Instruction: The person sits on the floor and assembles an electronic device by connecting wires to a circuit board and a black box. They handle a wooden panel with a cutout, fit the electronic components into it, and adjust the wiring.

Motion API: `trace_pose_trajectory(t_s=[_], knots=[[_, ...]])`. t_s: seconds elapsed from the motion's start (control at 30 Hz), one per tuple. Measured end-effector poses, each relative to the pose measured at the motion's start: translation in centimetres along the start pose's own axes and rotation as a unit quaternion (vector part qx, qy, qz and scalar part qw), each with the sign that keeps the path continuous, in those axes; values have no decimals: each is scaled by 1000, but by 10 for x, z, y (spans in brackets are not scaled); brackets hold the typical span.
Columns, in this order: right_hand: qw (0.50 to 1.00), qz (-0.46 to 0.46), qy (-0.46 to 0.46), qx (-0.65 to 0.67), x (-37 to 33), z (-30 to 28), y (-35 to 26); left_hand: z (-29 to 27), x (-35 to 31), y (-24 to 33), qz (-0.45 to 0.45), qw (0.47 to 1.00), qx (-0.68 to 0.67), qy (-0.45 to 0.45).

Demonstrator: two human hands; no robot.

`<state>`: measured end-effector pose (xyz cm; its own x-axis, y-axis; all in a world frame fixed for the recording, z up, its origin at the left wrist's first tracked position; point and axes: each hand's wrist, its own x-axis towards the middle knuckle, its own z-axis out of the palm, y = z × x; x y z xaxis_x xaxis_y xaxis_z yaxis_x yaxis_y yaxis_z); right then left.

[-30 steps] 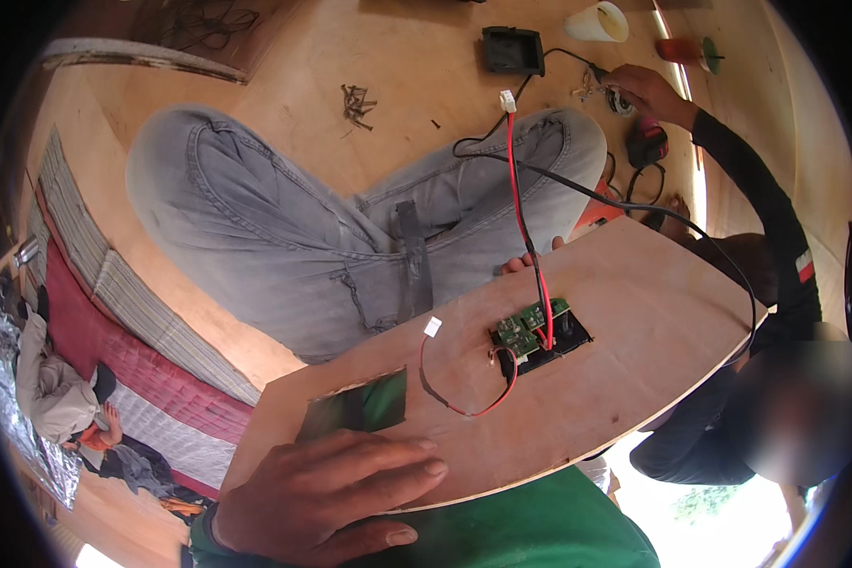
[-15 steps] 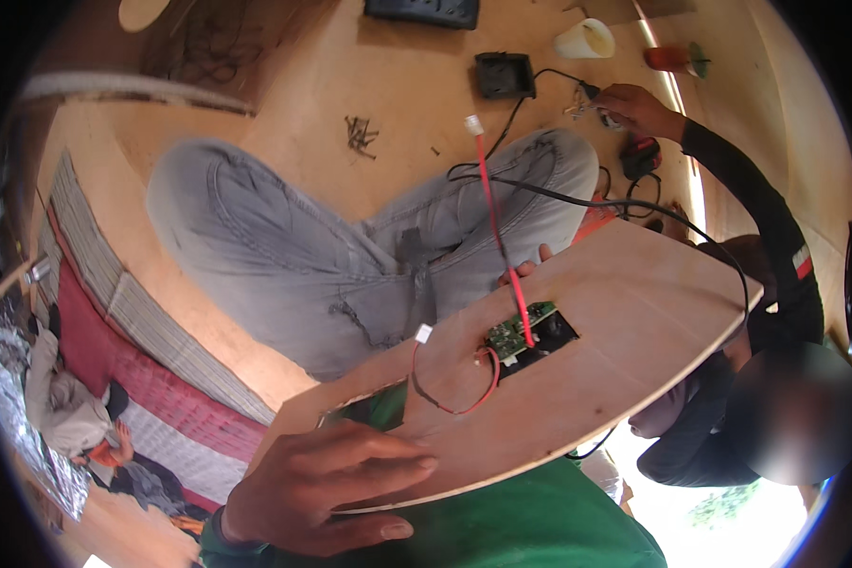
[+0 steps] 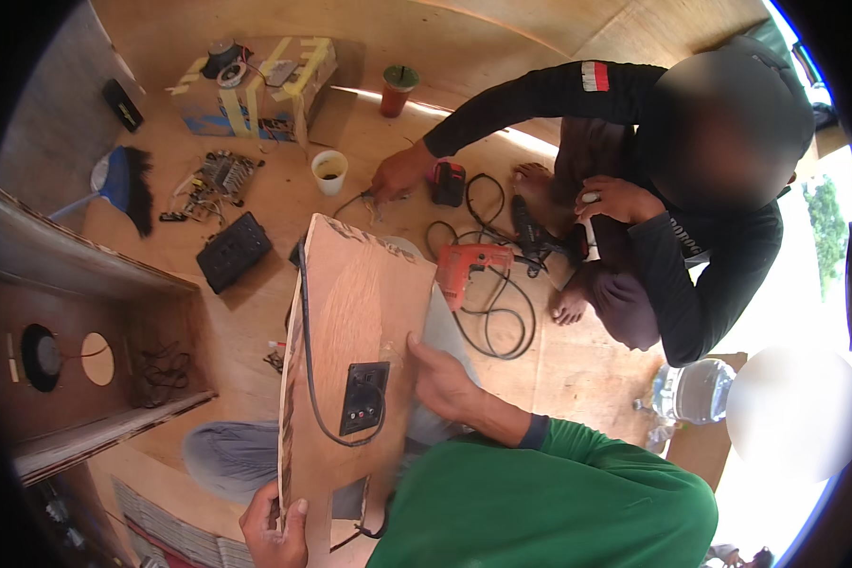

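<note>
A plywood board stands tilted in front of me, held by both my hands. Set into its face is a black socket panel, with a black cable running from it up along the board's left edge. My left hand is closed on the lower left edge, thumb on the near face. My right hand grips the right edge, its thumb on the face and its fingers hidden behind. Near the bottom, the board has a cut-out, partly hidden by my green-clad body.
A co-worker's hand is at a cable end beyond the board. Nearby lie a red corded drill, a black cordless drill, a white cup, a black plastic box and circuit boards. An open wooden cabinet stands left.
The board has been turned over and tipped more upright: its circuit-board side faced me before, the socket panel does now. My right hand has come into full view. The view has swung right.
</note>
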<state>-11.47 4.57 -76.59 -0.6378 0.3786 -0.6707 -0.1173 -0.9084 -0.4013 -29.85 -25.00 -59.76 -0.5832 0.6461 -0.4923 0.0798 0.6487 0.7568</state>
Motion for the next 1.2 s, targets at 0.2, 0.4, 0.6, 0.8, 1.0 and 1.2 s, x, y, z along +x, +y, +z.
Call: trace_pose_trajectory(t_s=[0.2, 0.4, 0.6, 0.8, 1.0, 1.2], knots=[[991, -38, -123, 19, 18, 31, 5, -28, 0, 23, 82, 982, -35, 164], [990, -84, -29, -112, 24, 84, 7, -48, -9, 75, 135, 954, 106, 245], [982, -111, -106, -109, 14, 91, 12, -5, -26, 106, 196, 938, 165, 234], [816, -416, -104, -387, -2, 90, 24, -23, -24, 100, 135, 953, 163, 217], [590, -547, -65, -590, -14, 93, 3, -48, 0, 56, 40, 981, -71, 175], [585, -570, -40, -575, -2, 70, -19, -56, 12, -39, -58, 972, -173, 148]])
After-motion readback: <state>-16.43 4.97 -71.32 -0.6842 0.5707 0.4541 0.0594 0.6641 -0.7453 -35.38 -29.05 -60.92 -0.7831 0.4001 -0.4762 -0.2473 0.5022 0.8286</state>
